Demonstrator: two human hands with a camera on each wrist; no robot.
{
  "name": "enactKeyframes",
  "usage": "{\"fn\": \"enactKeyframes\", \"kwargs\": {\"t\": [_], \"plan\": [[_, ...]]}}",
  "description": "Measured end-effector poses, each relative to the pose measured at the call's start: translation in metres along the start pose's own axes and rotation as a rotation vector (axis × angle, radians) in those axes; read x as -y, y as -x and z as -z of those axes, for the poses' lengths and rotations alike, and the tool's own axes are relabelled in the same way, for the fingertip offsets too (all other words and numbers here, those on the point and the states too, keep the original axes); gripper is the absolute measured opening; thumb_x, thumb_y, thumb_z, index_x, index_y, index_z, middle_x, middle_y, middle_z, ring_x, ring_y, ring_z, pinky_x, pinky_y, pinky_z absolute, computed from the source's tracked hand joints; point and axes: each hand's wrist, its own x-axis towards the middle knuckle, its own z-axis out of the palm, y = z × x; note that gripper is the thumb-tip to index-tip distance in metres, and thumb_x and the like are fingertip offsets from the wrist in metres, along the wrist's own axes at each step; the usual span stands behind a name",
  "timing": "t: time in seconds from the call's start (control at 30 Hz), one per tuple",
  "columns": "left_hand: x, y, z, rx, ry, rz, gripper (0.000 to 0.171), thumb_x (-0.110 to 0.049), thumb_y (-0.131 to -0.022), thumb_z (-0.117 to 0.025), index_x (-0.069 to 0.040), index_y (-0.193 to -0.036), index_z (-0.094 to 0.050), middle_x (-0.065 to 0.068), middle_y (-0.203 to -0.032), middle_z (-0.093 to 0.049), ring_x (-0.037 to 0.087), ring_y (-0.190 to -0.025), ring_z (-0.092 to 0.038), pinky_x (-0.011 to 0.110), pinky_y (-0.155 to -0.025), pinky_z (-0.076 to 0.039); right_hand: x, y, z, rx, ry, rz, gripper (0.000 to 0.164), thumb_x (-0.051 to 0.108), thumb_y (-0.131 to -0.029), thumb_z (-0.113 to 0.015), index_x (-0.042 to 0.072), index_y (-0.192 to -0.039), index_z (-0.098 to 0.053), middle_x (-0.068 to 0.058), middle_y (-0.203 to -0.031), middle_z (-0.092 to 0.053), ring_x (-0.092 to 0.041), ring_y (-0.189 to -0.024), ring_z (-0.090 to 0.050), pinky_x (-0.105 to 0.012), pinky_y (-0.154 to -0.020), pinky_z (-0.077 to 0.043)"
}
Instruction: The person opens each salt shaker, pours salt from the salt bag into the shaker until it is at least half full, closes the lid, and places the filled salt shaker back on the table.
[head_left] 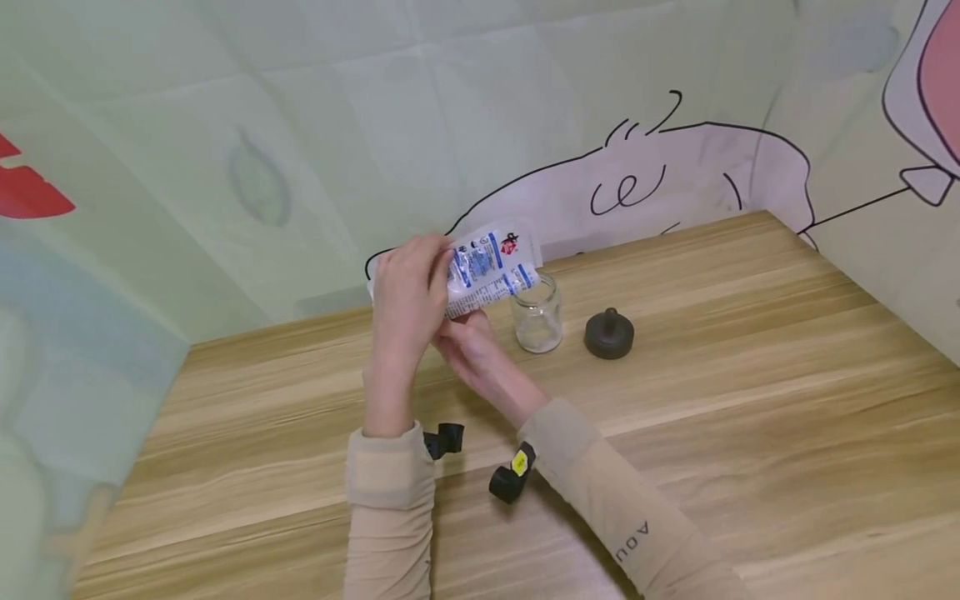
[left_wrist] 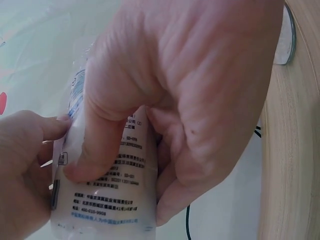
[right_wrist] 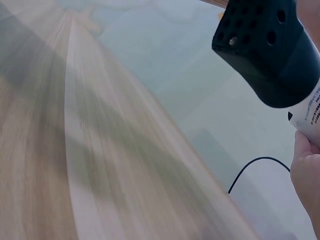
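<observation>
A white plastic salt bag [head_left: 480,267] with blue and red print is held tilted, its right end above the mouth of a glass jar [head_left: 546,312]. My left hand [head_left: 408,287] grips the bag from above, with the thumb on one face and fingers behind in the left wrist view. From below, my right hand [head_left: 476,350] holds the bag's lower edge; its fingers are partly hidden, though the left wrist view shows them pinching the side. Something whitish lies in the jar's bottom. Whether salt is flowing cannot be seen.
A dark round lid [head_left: 609,335] with a knob stands on the wooden table [head_left: 750,400], right of the jar. Behind the table hangs a printed cloth backdrop [head_left: 322,150]. Black camera mounts [head_left: 510,482] jut from both wrists. A thin black cable [right_wrist: 262,158] curves beyond the table edge.
</observation>
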Motion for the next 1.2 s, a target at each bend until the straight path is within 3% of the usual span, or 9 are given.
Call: {"fn": "enactKeyframes", "kwargs": {"t": [0.37, 0.6, 0.87, 1.07, 1.2], "plan": [[-0.002, -0.003, -0.003, -0.040, 0.015, -0.036, 0.019, -0.015, -0.097, -0.054, -0.006, -0.105, -0.069, 0.011, -0.104, -0.071, 0.027, -0.097, -0.065, 0.041, -0.096, -0.043, 0.001, -0.003, 0.001, -0.050, -0.058, 0.001, 0.058, -0.022, -0.080, -0.035, 0.016, -0.124, -0.045, 0.009, -0.104, -0.056, -0.004, -0.089, -0.055, -0.016, -0.080, -0.048], [-0.001, -0.004, -0.009, -0.092, 0.000, -0.058, 0.019, -0.012, -0.097, -0.054, -0.004, -0.102, -0.070, 0.013, -0.102, -0.072, 0.029, -0.097, -0.065, 0.041, -0.091, -0.045, 0.001, -0.003, 0.000, -0.073, -0.060, 0.014, 0.052, -0.021, -0.082, -0.035, 0.013, -0.120, -0.047, 0.009, -0.100, -0.057, -0.004, -0.087, -0.056, -0.017, -0.078, -0.048], [-0.002, -0.006, -0.015, -0.164, -0.044, -0.090, 0.018, -0.007, -0.095, -0.054, -0.005, -0.099, -0.071, 0.012, -0.098, -0.072, 0.028, -0.094, -0.065, 0.039, -0.084, -0.047, 0.000, -0.002, 0.001, -0.021, -0.112, 0.051, 0.050, -0.020, -0.082, -0.032, 0.016, -0.111, -0.051, 0.010, -0.100, -0.059, -0.003, -0.091, -0.057, -0.016, -0.084, -0.048], [0.001, -0.006, -0.014, -0.193, -0.065, -0.097, 0.018, -0.001, -0.092, -0.054, -0.004, -0.096, -0.071, 0.012, -0.097, -0.073, 0.029, -0.090, -0.064, 0.039, -0.083, -0.049, -0.003, -0.002, 0.006, 0.056, -0.134, 0.030, 0.052, -0.017, -0.084, -0.030, 0.020, -0.115, -0.051, 0.010, -0.106, -0.059, -0.005, -0.097, -0.057, -0.018, -0.091, -0.046], [0.004, -0.006, -0.012, -0.199, -0.053, -0.092, 0.019, 0.003, -0.090, -0.053, -0.003, -0.094, -0.071, 0.012, -0.095, -0.072, 0.029, -0.089, -0.064, 0.038, -0.083, -0.050, -0.004, -0.001, 0.006, 0.047, -0.142, -0.007, 0.050, -0.014, -0.088, -0.030, 0.019, -0.122, -0.047, 0.009, -0.110, -0.058, -0.005, -0.098, -0.057, -0.017, -0.092, -0.047]]}}
